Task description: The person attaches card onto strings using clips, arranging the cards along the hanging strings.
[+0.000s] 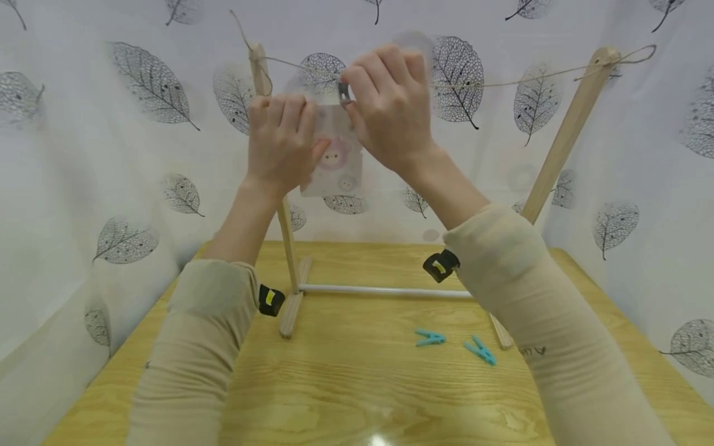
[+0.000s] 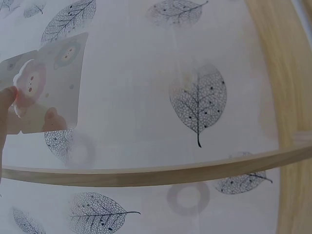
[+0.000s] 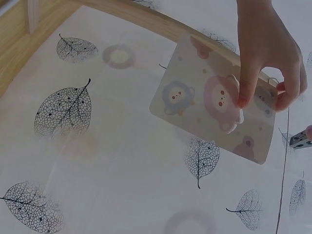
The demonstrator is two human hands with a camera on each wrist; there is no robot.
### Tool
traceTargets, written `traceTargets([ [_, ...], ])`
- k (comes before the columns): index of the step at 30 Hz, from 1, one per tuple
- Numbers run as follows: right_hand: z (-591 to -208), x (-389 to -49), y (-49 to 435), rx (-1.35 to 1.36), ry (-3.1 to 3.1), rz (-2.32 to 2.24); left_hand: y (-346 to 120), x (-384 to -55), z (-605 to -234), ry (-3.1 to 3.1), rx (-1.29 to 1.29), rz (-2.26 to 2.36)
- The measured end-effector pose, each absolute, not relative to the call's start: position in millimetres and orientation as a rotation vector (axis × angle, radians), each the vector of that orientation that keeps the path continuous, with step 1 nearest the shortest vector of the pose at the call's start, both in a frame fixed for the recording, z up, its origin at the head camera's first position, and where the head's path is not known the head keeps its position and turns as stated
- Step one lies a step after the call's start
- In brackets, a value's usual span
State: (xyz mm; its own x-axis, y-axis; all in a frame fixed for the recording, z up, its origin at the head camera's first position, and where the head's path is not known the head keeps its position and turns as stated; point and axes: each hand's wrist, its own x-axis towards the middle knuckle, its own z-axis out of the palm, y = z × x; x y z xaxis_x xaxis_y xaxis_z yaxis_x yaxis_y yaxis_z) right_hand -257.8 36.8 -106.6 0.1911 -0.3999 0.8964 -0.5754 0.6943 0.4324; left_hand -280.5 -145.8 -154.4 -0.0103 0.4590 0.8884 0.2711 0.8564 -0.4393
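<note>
My left hand pinches a pale card printed with pink and grey cartoon bears. In the right wrist view, that hand's thumb lies over the card beside a raised pink bear shape, and a small metal ring shows at its fingers. Higher and to the right, my right hand grips a small clip between thumb and index finger. The clip looks dark with a black-and-white pattern. It is near a thin string, and the hand overlaps the string in the head view.
Two wooden posts, left and right, carry the string. A white rod runs low between them. Two turquoise clothespins, one left of the other, lie on the wooden table. A leaf-print curtain hangs behind.
</note>
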Motion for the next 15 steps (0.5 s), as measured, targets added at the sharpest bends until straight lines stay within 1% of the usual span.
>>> traceTargets([
  [15,-95.0,-261.4,27.4,0.848,-1.461,0.084,-148.9,-283.9,-155.0,-1.627,-0.570,0.126],
])
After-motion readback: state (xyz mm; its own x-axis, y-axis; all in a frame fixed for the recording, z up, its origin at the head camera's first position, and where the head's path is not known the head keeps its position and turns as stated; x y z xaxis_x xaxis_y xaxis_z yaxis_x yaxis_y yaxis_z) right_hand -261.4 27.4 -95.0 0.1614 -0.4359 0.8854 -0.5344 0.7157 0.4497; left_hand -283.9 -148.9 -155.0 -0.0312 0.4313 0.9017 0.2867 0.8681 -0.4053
